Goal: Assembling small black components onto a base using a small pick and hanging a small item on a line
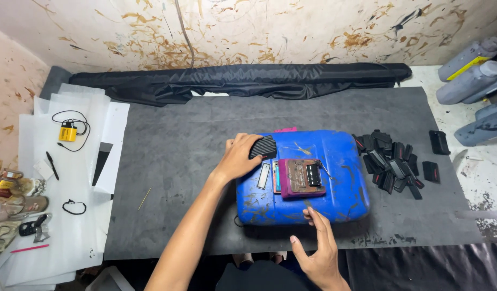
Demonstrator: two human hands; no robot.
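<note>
A person's left hand (239, 157) rests on a blue plastic container (340, 188) lying flat on a dark grey mat (178, 145) that covers the bench, the fingers curled over a small black ribbed piece (263, 146) and holding it against the container's top near its upper left corner. The right hand (317, 249) hovers at the container's near edge, thumb and forefinger apart and the other fingers loosely spread, gripping nothing; the forefinger tip looks to be touching the blue surface, though the angle makes that hard to confirm. Between the two hands, on the container, sits a maroon block (301, 179) with a worn brown top and a small black part set into its right side. Just left of it lie a thin teal strip (276, 177) and a pale flat bar (263, 175). To the right of the container, a heap of small black pieces (389, 161) is scattered on the mat, with two more lying a little apart. A rolled black cloth (243, 80) runs along the back wall. White sheets (71, 215) at the left carry a yellow device (67, 132) with a black lead, and a pen (52, 165). Grey bottles (472, 75) lie at the far right.
</note>
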